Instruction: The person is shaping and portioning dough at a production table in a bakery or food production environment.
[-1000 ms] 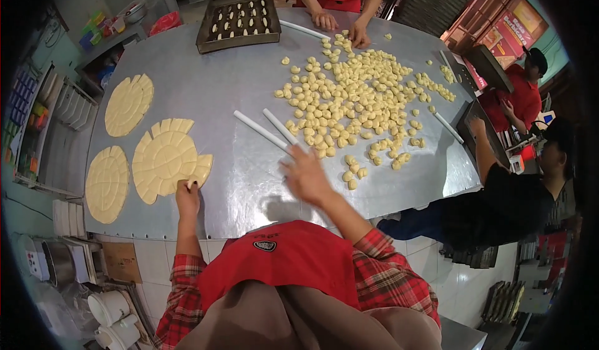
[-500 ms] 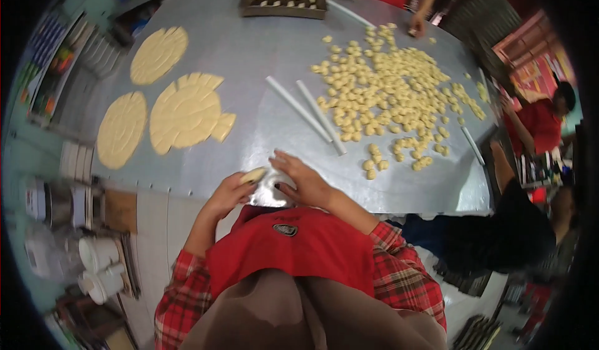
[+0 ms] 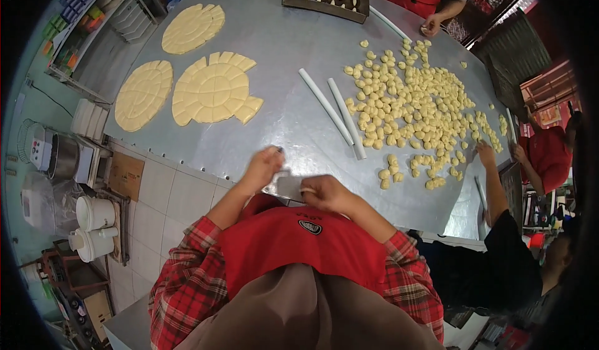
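My left hand (image 3: pixel 265 166) is raised over the near edge of the metal table, blurred by motion, and what its fingers do cannot be made out. Close by on its right, my right hand (image 3: pixel 327 194) is closed low at the table edge. A small pale bit shows at its fingers, too small to name. Beside these fingers lies a flat grey patch (image 3: pixel 289 186) that could be a metal piece or a reflection. Beyond my hands are flat dough rounds scored into pieces, one (image 3: pixel 215 88) with pieces gone from its rim. Many small dough balls (image 3: pixel 412 100) lie to the right.
Two pale rods (image 3: pixel 326 106) lie on the table (image 3: pixel 268 69), between the rounds and the balls. A dark baking tray (image 3: pixel 324 4) with shaped pieces stands at the far side. Co-workers' hands (image 3: pixel 430 25) reach in from far and right. White buckets (image 3: pixel 97 214) stand at left.
The view has shifted and turned. My left hand, which held a pale dough piece, is now blurred and higher, with no dough visible in it. My right hand has gone from spread to closed.
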### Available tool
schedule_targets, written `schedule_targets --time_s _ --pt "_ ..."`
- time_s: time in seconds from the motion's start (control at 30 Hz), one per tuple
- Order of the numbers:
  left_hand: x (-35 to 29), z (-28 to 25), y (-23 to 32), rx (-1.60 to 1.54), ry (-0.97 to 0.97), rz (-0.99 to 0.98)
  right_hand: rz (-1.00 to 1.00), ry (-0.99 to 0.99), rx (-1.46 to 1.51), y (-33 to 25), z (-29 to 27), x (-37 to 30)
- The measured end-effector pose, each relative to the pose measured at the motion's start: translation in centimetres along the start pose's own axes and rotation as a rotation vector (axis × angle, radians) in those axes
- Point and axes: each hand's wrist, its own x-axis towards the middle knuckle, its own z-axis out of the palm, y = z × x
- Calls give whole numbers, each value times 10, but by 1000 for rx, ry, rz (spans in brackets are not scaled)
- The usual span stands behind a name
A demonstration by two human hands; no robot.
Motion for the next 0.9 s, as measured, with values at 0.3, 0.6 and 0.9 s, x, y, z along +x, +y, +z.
schedule_targets --time_s 0.3,0.6,0.9 --pt "26 14 -33 967 20 455 -55 350 -638 91 35 0" --pt "54 -9 -37 1055 224 310 26 509 -688 112 15 11" --pt "113 33 -29 442 236 520 123 643 -123 101 -10 74"
